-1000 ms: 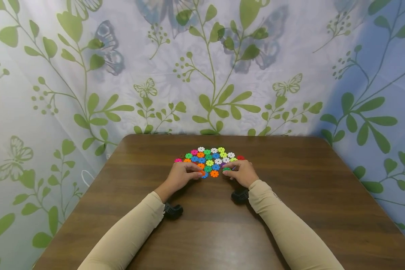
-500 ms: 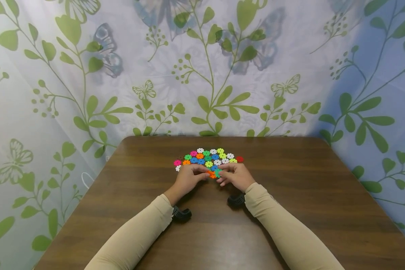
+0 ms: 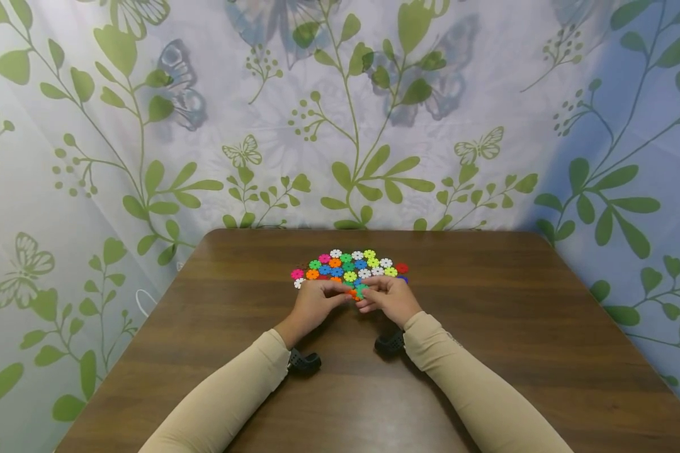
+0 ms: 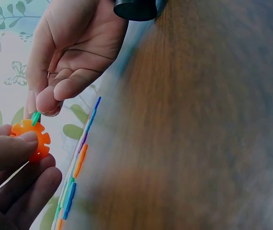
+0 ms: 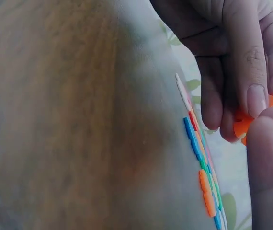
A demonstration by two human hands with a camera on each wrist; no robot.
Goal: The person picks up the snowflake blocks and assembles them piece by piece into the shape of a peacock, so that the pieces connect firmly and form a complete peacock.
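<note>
In the head view my left hand [image 3: 317, 305] and right hand [image 3: 393, 299] meet over the near edge of a spread of colourful notched plastic discs [image 3: 348, 267]. Between thumb and fingers the left hand pinches an orange disc [image 4: 29, 135], best seen in the left wrist view. The right hand pinches a green disc [image 3: 361, 290], which shows nearly edge-on in the left wrist view. The two discs touch or overlap at their rims; whether they are joined, I cannot tell. Both are held above the table, and fingers cover part of each.
Several discs lie flat on the brown wooden table [image 3: 487, 352], including a red disc [image 3: 402, 268] at the right and a pink disc [image 3: 297, 274] at the left. Black devices [image 3: 304, 363] hang under both wrists. A leaf-patterned cloth [image 3: 317, 126] stands behind the table.
Both hands have come together from either side of the discs. The left hand lifted an orange disc and moved right; the right hand brought a green disc left against it.
</note>
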